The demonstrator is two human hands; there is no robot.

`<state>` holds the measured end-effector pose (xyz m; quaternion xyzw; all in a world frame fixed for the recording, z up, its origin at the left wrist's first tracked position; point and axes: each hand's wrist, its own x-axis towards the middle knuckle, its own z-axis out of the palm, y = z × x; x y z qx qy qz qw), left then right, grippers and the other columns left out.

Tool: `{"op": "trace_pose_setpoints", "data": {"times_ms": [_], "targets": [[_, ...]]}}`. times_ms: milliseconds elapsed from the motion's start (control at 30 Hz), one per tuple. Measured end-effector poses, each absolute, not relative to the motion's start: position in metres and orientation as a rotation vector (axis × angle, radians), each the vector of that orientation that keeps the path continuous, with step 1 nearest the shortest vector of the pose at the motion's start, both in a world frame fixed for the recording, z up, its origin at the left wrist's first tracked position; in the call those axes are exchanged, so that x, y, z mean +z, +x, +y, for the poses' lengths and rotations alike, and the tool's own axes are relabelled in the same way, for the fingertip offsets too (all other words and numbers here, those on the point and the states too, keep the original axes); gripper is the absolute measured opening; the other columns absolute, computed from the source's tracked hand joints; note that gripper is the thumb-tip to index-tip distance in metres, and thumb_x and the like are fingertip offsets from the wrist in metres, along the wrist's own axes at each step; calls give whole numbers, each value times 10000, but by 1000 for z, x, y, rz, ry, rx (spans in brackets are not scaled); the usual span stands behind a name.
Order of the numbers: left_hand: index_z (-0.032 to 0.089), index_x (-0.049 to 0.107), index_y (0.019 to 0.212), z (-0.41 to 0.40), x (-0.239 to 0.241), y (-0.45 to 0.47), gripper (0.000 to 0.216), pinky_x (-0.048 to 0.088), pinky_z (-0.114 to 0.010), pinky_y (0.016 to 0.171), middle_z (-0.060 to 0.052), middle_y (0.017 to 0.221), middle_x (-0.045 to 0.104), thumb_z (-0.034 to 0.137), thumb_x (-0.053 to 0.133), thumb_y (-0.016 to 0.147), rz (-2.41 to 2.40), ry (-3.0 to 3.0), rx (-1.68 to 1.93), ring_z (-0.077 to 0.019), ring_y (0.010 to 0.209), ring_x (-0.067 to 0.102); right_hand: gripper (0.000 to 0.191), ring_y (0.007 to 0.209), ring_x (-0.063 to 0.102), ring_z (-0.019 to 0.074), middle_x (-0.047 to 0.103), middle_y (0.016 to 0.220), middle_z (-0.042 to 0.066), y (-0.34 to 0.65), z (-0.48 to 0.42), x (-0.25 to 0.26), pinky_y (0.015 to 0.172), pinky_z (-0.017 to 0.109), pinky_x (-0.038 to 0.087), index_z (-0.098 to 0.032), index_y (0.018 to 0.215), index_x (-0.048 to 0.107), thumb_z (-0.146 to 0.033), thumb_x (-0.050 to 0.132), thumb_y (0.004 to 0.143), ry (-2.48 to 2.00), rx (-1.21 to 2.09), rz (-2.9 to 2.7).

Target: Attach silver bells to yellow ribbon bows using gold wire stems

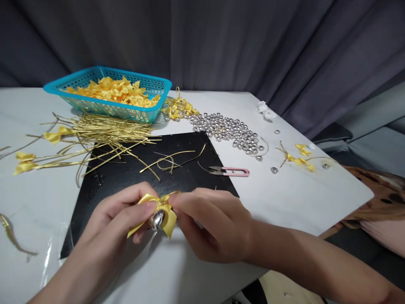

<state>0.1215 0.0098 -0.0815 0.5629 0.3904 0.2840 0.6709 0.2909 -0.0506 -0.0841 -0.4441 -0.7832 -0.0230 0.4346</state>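
Note:
Between my two hands is a yellow ribbon bow (170, 223) with a silver bell (156, 220) hanging at its middle. My left hand (123, 213) pinches the bow's left side between thumb and fingers. A gold wire tie (173, 193) runs across the top of the bow, and my right hand (215, 221) is closed on it with thumb and forefinger. Both hands are over the near edge of a black board (126, 181). Fingers partly hide the bow's knot.
Gold ties (110, 128) lie heaped beside a blue basket (104, 69) of yellow bows. Several silver bells (228, 128) are spread at the back. Pink thread snips (234, 172) rest by the board's right edge. Finished-looking bows (180, 109) form a small pile.

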Motion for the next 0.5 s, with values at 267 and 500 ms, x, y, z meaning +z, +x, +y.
{"op": "trace_pose_setpoints", "data": {"times_ms": [267, 500], "targets": [[257, 478, 389, 11, -71, 130, 315, 336, -214, 361, 54, 418, 357, 329, 620, 660, 1025, 1146, 783, -118, 422, 294, 233, 478, 445, 95, 524, 536, -9, 295, -49, -74, 428, 213, 363, -130, 729, 608, -73, 424, 860, -1124, -296, -2022], [247, 447, 399, 11, -70, 134, 347, 404, -229, 405, 44, 459, 373, 340, 588, 702, 894, 1067, 686, -122, 447, 328, 160, 489, 465, 70, 633, 686, 7, 295, -51, -77, 453, 181, 402, -141, 915, 561, -47, 482, 813, -1121, -58, -1816]]}}
